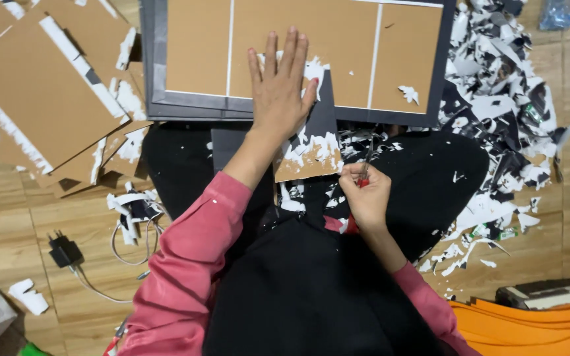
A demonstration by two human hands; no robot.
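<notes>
Pressing flat, left hand [278, 89] pins torn brown cardboard [308, 155]; right hand [364, 194] grips scissors [366, 165].

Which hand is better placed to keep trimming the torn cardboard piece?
Right. The right hand already grips the scissors, blades at the edge of the cardboard piece. The left hand lies flat, pinning it down.

A single view is given, taken from a camera worn on the head and aimed almost straight down over the lap. The scene is seen from close range: the wooden floor [8, 217] fills the frame's edges, and the far edge of the brown board [199, 46] is cut off at the top. No second view is provided, so nothing is shared.
</notes>
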